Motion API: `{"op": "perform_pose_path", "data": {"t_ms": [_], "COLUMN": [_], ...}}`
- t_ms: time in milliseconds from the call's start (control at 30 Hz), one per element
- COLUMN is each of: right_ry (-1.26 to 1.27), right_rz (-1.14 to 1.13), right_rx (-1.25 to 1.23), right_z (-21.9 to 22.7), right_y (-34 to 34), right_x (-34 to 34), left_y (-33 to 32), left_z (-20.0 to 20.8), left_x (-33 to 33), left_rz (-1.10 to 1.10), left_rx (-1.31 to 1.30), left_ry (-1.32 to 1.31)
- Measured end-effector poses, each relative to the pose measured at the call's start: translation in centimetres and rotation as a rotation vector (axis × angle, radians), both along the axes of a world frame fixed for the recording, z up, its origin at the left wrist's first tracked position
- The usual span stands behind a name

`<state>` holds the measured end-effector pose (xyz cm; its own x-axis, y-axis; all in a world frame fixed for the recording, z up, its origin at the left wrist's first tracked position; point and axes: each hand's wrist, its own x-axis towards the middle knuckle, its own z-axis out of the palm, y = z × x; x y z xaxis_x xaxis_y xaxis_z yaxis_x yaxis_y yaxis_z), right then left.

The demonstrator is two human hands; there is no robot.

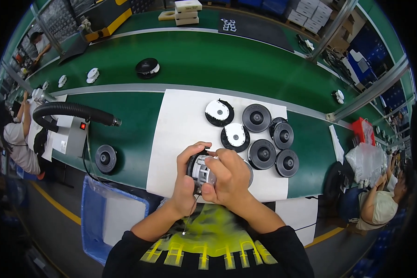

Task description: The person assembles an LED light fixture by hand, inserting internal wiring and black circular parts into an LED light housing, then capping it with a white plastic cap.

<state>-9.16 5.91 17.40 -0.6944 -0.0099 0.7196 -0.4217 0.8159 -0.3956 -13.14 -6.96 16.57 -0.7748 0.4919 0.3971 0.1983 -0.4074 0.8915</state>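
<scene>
Above the near edge of a white sheet (167, 134), both my hands are closed around a round black-and-white assembly (200, 170). My left hand (183, 187) grips its black rim from the left, thumb toward me. The fingers of my right hand (231, 178) press on its white side from the right. A thin wire (186, 222) with a small pale end hangs below it. Beyond my right hand lie several black ridged discs (262, 154). Two black rounds carry white housings, one farther (219, 111) and one nearer (235, 135). Another disc is partly hidden behind my right hand.
A black flexible hose (78, 110) arches over the left of the bench, near a single black disc (105, 159). A blue bin (90, 222) stands below. Beyond, a green conveyor (245, 60) carries a black-and-white unit (147, 68). People sit at left (21, 139) and right (377, 208).
</scene>
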Motion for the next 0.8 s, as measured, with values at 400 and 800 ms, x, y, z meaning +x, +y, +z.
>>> {"op": "perform_pose_path", "data": {"t_ms": [400, 800], "right_ry": [0.063, -0.245], "right_rz": [0.333, -0.048], "right_rx": [-0.261, -0.354], "right_z": [-1.3, -0.8], "right_y": [0.8, 4.1], "right_x": [-1.1, 5.0], "left_y": [-0.9, 17.8], "left_z": [-1.6, -6.9], "left_x": [1.8, -27.4], "left_rz": [-0.105, -0.413], "left_rx": [-0.055, 0.440], "left_ry": [-0.083, -1.146]}}
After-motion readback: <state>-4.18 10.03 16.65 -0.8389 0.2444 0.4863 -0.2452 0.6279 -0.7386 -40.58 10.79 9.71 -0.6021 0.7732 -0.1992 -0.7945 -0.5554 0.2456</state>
